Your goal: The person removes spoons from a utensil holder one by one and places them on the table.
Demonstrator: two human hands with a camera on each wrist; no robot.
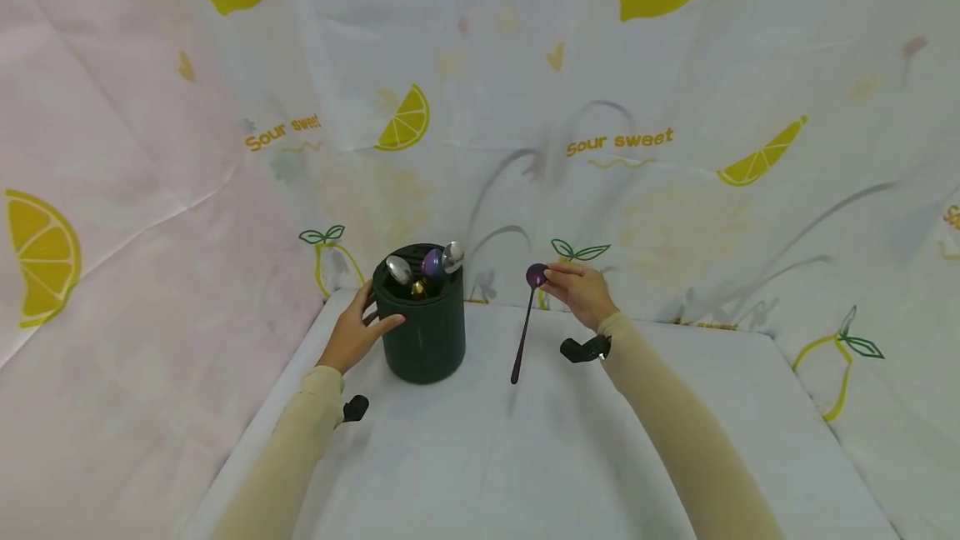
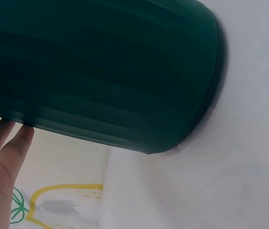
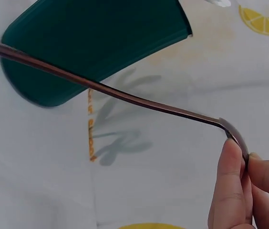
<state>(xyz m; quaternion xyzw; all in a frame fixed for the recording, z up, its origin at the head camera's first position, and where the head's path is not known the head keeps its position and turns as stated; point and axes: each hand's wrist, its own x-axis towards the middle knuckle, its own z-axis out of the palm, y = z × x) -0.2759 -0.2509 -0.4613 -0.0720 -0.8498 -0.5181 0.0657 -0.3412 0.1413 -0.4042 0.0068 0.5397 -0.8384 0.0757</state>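
A dark green ribbed utensil holder (image 1: 423, 340) stands upright at the table's back left, with the bowls of several spoons (image 1: 399, 270) showing at its top. My left hand (image 1: 354, 333) holds its left side, thumb toward the front and fingers toward the back; the left wrist view shows fingertips against the green wall (image 2: 101, 71). Right of the holder, my right hand (image 1: 581, 292) pinches a long-handled purple spoon (image 1: 523, 332) by its bowl. The spoon's handle hangs downward, apart from the holder. The right wrist view shows thumb and fingers on either side of the bowl (image 3: 239, 139).
A white-covered table (image 1: 480, 457) lies under both hands. Behind it hangs a cloth backdrop (image 1: 480, 40) printed with lemons, and a pinkish cloth side (image 1: 135, 273) rises at the left. Black wrist devices (image 1: 585, 349) sit at both sleeves.
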